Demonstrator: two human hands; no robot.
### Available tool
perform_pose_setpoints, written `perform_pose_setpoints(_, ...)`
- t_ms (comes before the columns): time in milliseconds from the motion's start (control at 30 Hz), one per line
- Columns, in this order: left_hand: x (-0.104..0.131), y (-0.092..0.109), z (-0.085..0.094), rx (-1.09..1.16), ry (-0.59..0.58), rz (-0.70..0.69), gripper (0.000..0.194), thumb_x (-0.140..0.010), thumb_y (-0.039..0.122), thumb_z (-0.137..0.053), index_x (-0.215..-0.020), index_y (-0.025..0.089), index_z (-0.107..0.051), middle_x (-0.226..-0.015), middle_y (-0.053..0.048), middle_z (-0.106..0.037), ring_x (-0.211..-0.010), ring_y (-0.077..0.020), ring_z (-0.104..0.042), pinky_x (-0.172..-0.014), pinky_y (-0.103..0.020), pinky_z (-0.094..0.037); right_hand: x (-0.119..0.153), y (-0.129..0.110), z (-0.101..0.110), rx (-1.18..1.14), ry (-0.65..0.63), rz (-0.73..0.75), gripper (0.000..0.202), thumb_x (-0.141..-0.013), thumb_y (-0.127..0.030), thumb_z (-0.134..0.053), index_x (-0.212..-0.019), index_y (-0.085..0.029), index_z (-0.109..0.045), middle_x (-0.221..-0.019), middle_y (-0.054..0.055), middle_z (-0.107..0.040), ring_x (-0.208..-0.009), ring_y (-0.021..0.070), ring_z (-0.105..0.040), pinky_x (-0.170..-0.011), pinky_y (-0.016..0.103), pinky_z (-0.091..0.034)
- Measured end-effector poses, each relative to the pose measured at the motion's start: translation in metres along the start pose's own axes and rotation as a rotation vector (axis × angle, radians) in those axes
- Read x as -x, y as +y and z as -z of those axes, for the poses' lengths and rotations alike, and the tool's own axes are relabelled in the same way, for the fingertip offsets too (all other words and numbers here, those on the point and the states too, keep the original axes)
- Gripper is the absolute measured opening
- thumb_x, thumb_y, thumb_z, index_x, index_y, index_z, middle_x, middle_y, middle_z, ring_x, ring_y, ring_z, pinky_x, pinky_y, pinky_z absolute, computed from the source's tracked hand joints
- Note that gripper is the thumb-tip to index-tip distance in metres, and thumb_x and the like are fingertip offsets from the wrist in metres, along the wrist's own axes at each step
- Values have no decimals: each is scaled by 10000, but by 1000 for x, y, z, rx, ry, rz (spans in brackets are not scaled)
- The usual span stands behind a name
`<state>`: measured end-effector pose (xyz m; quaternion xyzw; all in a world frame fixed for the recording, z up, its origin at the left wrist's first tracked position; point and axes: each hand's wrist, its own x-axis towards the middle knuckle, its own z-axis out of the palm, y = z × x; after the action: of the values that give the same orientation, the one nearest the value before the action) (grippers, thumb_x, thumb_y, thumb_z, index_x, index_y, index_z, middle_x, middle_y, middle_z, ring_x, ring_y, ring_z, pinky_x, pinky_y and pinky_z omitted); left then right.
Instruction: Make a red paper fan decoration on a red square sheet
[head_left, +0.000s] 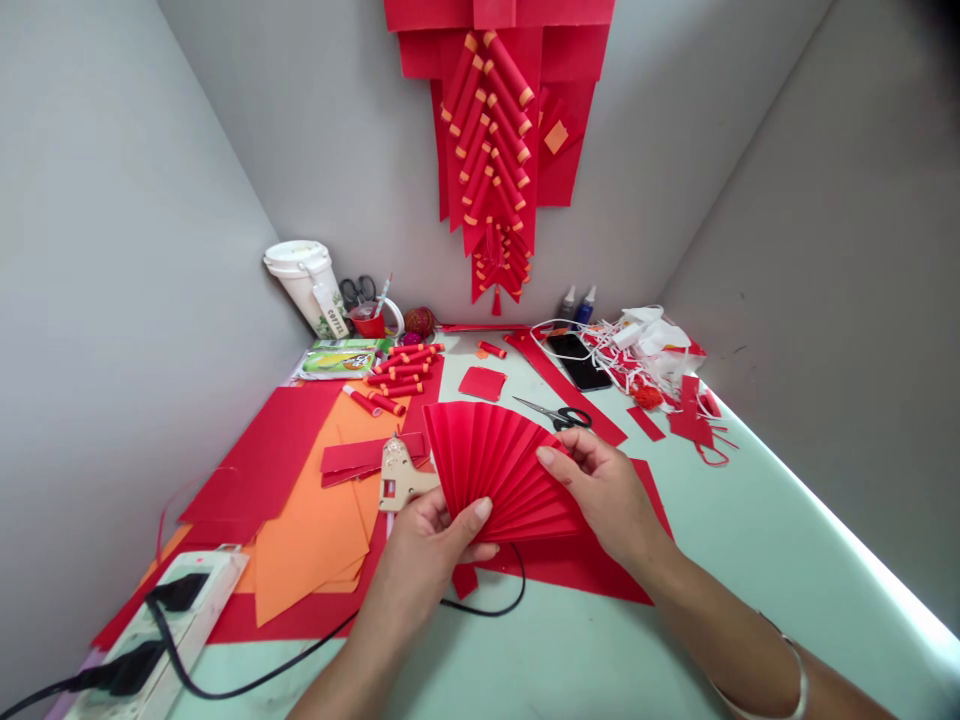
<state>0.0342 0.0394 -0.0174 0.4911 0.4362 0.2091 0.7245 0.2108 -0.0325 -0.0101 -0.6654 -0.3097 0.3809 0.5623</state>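
A red pleated paper fan (495, 460) is spread out above the table between my two hands. My left hand (442, 535) pinches its gathered base, thumb on top. At its upper right edge, my right hand (600, 480) grips the pleats between thumb and fingers. Just left of the fan lies a beige hot glue gun (401, 480), partly behind my left hand. Scissors with black handles (562, 412) lie right behind the fan. Red paper (585, 570) is under the fan and my right hand.
Orange sheets (307, 560), red sheets (262, 450) and a power strip (187, 620) with a black cord lie left. Red paper rolls (405, 370) sit behind, near a white bucket (300, 280). A phone (579, 362) and paper scraps (645, 340) lie right. Red decorations (495, 130) hang on the wall.
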Motion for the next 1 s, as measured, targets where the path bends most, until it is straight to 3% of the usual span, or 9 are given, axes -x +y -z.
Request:
perform_pose_setpoints(400,0,1,-2,-24,13,11,353,-715,443,-773,-925,169,-704,-957,-60,-763,-771,-209,-722,-720,-301,-598,1,-1,-1,1,6,-20,284,-782,-493,-670,-826,-213,-644,-735,1,-661,-656,168,-587,-599,275,-466)
perform_pose_setpoints(1000,-3,-5,2,-79,-9,5,336,-761,443,-731,-948,167,-689,-1005,-93,-754,-697,-213,-714,-721,-344,-583,-2,4,2,-27,-86,-11,272,-810,-480,-661,-840,-211,-639,-756,1,-656,-674,165,-590,-615,272,-480)
